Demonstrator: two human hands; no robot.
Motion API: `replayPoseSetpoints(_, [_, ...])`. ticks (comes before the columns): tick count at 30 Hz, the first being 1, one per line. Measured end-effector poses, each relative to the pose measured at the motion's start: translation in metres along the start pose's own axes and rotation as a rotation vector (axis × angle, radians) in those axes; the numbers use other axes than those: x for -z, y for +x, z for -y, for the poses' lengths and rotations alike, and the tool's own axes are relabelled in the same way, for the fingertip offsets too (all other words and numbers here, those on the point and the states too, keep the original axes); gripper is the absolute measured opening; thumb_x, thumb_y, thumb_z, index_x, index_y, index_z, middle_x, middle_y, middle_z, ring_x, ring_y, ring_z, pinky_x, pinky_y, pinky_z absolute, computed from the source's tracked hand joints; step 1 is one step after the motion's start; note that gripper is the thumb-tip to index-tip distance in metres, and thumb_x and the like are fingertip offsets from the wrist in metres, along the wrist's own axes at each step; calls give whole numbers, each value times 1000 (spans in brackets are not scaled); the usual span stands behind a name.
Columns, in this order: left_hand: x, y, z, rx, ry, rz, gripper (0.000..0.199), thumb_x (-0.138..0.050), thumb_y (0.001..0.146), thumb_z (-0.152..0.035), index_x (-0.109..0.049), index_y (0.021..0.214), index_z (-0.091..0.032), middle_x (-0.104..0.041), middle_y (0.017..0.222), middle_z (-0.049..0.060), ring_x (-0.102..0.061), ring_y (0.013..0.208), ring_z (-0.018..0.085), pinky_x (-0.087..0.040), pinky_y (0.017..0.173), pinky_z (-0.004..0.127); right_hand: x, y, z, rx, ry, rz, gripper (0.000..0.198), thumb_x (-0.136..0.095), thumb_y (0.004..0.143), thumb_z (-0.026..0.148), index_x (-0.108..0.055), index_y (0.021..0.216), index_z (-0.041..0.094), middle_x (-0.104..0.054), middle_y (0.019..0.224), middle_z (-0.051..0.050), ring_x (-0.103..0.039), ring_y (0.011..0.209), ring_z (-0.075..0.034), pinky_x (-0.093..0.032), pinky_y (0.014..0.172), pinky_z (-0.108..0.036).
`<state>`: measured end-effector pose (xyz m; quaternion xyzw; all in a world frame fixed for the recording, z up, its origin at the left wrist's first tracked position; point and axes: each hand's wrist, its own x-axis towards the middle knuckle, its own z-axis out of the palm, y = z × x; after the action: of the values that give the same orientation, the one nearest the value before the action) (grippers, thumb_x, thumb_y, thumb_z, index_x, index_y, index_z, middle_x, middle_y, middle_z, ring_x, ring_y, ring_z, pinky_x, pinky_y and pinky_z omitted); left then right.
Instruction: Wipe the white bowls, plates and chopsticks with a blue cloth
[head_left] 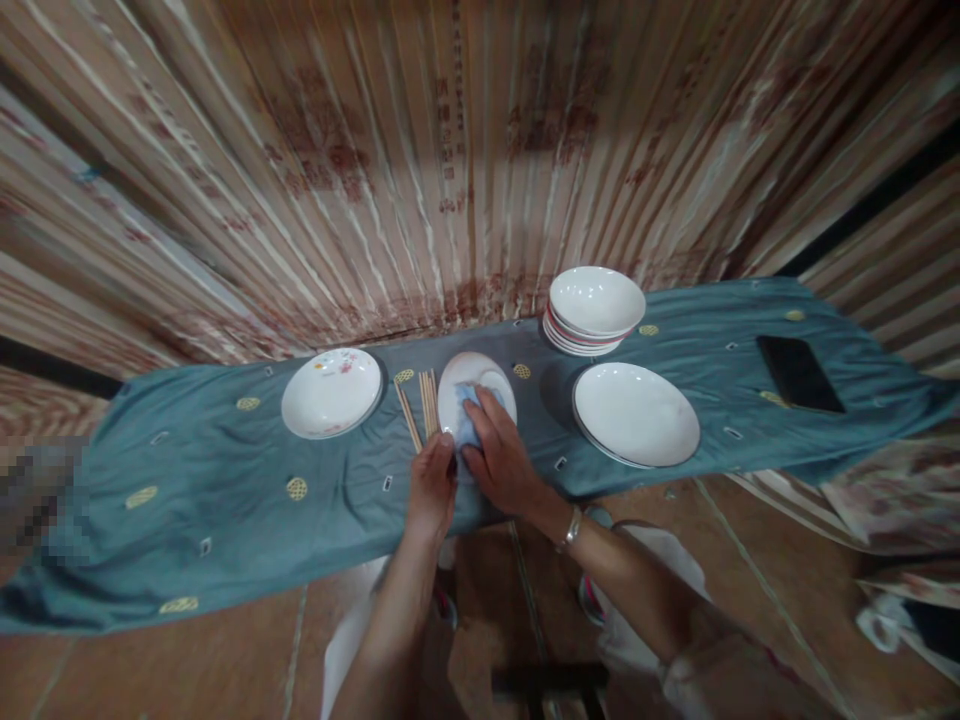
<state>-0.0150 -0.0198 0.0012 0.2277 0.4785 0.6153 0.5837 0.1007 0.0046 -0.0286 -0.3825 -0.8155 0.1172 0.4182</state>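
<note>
A white plate point(474, 366) is tilted up in front of me over the cloth-covered table. My left hand point(433, 480) pinches its lower left rim, thumb on top. In my right hand point(499, 450) is a light blue cloth point(466, 415), pressed against the plate's inner face with the fingers over it. Part of the cloth is hidden under the hand. Several wooden chopsticks point(428, 402) lie just left of the plate, their lower ends partly behind my left hand.
Floral plates point(330, 395) sit at the left. Stacked bowls point(592, 305) stand at the back right, with large white plates point(637, 415) in front of them. A black tablet-like slab point(799, 373) lies farther right. The teal tablecloth point(247, 520) ends close to me; a patterned curtain point(405, 200) hangs behind.
</note>
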Motion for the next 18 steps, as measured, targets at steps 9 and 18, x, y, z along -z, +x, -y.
replayPoseSetpoints(9, [-1, -3, 2, -5, -16, 80, 17, -71, 75, -32, -64, 67, -19, -53, 68, 0, -47, 64, 13, -43, 60, 22, 7, 15, -16, -108, 50, -83, 52, -30, 99, 33, -24, 148, 19, -23, 157, -14, -20, 147, -23, -26, 118, -49])
replayPoseSetpoints(18, [0, -4, 4, -21, -13, 99, 21, -73, 72, -37, -65, 68, -18, -54, 70, 0, -47, 65, 12, -44, 61, 21, 5, 20, -36, -231, 151, -107, 52, -29, 99, 40, -31, 146, 18, -32, 154, -13, -28, 144, -22, -26, 118, -48])
